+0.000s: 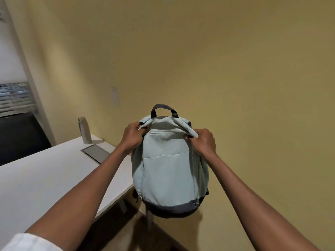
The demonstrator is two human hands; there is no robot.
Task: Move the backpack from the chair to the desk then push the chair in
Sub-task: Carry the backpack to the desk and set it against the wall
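A pale green backpack (169,171) with a dark grey base and a dark top handle hangs upright in the air, just past the right end of the white desk (45,178). My left hand (132,136) pinches its top left corner. Its top right corner is gripped by my right hand (204,141). The bag's bottom is level with or slightly below the desk's surface and does not rest on it. No chair is in view.
A metal water bottle (84,130) stands at the desk's far edge, with a grey cable hatch (95,153) set into the top just in front of it. A yellow wall is close behind. A window with blinds (14,98) is at the left.
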